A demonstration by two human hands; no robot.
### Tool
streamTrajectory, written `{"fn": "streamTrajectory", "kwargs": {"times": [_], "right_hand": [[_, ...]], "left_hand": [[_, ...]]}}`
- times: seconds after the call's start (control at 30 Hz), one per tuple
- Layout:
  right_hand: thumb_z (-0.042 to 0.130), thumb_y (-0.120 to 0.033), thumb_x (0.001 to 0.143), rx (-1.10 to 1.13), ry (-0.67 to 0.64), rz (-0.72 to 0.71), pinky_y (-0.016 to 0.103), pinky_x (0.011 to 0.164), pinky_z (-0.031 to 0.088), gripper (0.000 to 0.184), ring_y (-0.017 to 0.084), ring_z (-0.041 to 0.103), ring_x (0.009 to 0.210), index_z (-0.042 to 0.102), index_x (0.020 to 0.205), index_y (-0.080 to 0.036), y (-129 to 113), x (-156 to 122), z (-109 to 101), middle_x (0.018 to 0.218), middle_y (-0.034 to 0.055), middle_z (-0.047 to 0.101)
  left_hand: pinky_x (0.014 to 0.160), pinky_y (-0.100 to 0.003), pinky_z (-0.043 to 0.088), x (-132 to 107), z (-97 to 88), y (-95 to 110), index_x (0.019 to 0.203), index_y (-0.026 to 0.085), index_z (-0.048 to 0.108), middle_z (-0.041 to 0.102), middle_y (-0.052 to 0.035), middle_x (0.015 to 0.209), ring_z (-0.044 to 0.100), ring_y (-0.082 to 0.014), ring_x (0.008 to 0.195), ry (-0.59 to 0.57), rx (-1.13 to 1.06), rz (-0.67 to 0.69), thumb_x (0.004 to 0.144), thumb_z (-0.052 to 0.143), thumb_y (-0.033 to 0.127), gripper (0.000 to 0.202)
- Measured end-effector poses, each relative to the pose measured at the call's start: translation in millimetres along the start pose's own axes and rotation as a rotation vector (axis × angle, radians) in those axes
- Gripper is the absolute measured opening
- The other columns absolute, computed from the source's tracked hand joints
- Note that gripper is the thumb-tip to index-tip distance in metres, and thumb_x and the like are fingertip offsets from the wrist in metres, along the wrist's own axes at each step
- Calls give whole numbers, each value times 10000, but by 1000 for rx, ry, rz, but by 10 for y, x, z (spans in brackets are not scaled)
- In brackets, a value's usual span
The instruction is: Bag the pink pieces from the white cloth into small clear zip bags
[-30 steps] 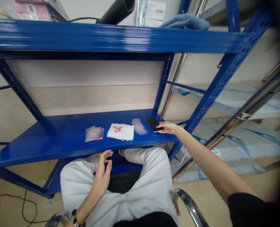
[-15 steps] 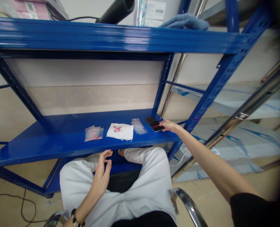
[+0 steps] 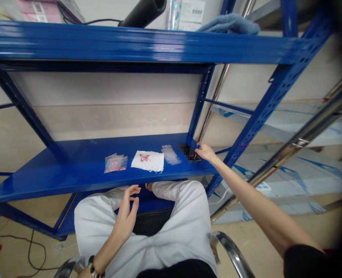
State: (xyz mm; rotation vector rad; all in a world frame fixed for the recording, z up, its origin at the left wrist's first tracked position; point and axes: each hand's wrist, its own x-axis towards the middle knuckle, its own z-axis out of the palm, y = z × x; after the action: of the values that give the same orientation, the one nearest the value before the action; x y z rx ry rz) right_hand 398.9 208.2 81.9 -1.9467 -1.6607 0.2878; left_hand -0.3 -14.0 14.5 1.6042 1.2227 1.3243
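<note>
My right hand (image 3: 206,151) is at the right end of the shelf board, over the near right edge of a dark phone (image 3: 191,155) lying flat. Its thumb and forefinger look slightly apart, with nothing visible between them. Part of the phone is blurred by pixels. Left of it lie several clear plastic bags (image 3: 171,155) in a fanned stack. A white cloth (image 3: 152,162) with a pink flower pattern is in the middle. Farther left are clear bags with small pink-red pieces (image 3: 115,163). My left hand (image 3: 128,214) hovers over my lap, fingers loosely curved and apart, holding nothing.
The blue shelf board (image 3: 72,164) is in front of my knees. Above it, a blue beam (image 3: 101,42) carries a blue towel (image 3: 231,24), a black tube (image 3: 143,13) and pink boxes (image 3: 40,11). A blue upright (image 3: 251,116) and metal pole (image 3: 300,141) are at right.
My right hand has risen slightly off the phone's edge, where its fingers were touching before. The left hand stays over my lap. The camera view has shifted slightly.
</note>
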Motion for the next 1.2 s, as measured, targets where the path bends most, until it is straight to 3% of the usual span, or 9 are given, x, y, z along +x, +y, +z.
{"fn": "streamTrajectory", "kwargs": {"times": [0.07, 0.17, 0.3, 0.43, 0.63, 0.77, 0.97, 1.2], "right_hand": [[567, -197, 813, -17, 62, -89, 359, 903, 454, 423, 248, 593, 996, 558, 1232, -138, -147, -139, 91, 1017, 114, 645], [529, -189, 829, -19, 104, -334, 332, 897, 447, 343, 222, 584, 963, 585, 1167, -174, -446, -430, 331, 1002, 87, 632], [531, -171, 837, -46, 46, -539, 331, 908, 436, 246, 220, 571, 981, 624, 1063, -193, -817, -679, 682, 1005, 79, 628], [523, -166, 876, -157, 35, -498, 334, 944, 419, 292, 231, 557, 1068, 614, 1152, -188, -995, -523, 864, 1126, 108, 621], [521, -45, 842, -232, -35, -468, 304, 962, 413, 509, 223, 554, 1141, 537, 1326, -201, -1088, -55, 938, 1286, 115, 591], [613, -46, 782, -275, -90, -433, 305, 908, 435, 533, 238, 569, 1118, 573, 1283, -223, -1102, 189, 951, 1223, 100, 640], [676, -127, 766, -303, -122, -399, 267, 749, 427, 213, 214, 630, 897, 668, 963, -206, -1110, 366, 828, 923, 65, 708], [642, -134, 782, -212, -90, -495, 230, 661, 394, 215, 159, 623, 750, 625, 989, -190, -1249, 248, 235, 817, 25, 705]], "left_hand": [[912, -332, 419, 1, 22, 9, 1173, 203, 558, 638, -87, 1116, 591, -199, 1049, -101, 17, 8, 956, 421, 241, 259], [813, -288, 430, -9, 60, -33, 891, 171, 644, 670, -55, 886, 617, -170, 860, -301, 57, 28, 899, 389, 129, 259], [675, -252, 375, -46, 75, -202, 587, 165, 558, 598, -26, 635, 561, -141, 664, -480, 237, 79, 723, 369, 11, 279], [611, -273, 281, -106, 47, -328, 526, 166, 479, 554, -17, 578, 485, -133, 589, -583, 537, 170, 631, 418, 18, 191], [602, -298, 231, -185, 64, -301, 552, 164, 458, 574, -19, 583, 472, -130, 572, -664, 674, 215, 636, 448, 34, 156], [601, -302, 230, -192, 77, -295, 583, 166, 480, 603, -20, 623, 505, -135, 595, -701, 718, 235, 640, 459, 29, 150], [617, -303, 252, -171, 75, -261, 656, 176, 523, 639, -25, 705, 563, -158, 677, -723, 766, 260, 655, 481, 28, 154], [632, -294, 289, -189, 93, -250, 631, 175, 518, 618, -21, 686, 548, -151, 675, -669, 669, 269, 676, 456, 14, 179]]}}
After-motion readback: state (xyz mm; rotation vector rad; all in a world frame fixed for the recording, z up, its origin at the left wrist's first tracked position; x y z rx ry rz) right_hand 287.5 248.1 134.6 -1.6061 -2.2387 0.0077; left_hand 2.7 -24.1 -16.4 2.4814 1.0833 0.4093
